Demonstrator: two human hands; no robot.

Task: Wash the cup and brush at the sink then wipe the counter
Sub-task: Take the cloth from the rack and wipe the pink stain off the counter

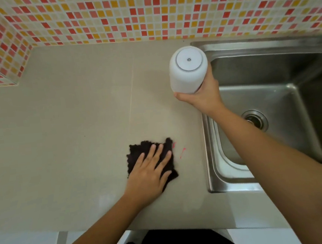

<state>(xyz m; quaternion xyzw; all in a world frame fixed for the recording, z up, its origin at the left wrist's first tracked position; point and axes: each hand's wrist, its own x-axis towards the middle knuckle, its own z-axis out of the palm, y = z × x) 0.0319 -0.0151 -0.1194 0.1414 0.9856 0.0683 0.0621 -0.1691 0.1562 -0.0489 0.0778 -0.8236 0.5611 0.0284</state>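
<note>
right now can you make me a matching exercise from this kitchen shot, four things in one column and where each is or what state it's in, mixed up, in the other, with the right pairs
Things:
1. white cup
2. dark cloth
3. pink marks
4. drain

Places or states:
A. flat on the counter under the left hand
B. in the bottom of the sink
C. held base-up in the right hand
D. on the counter just right of the cloth

Pairs: 1-C, 2-A, 3-D, 4-B
</note>
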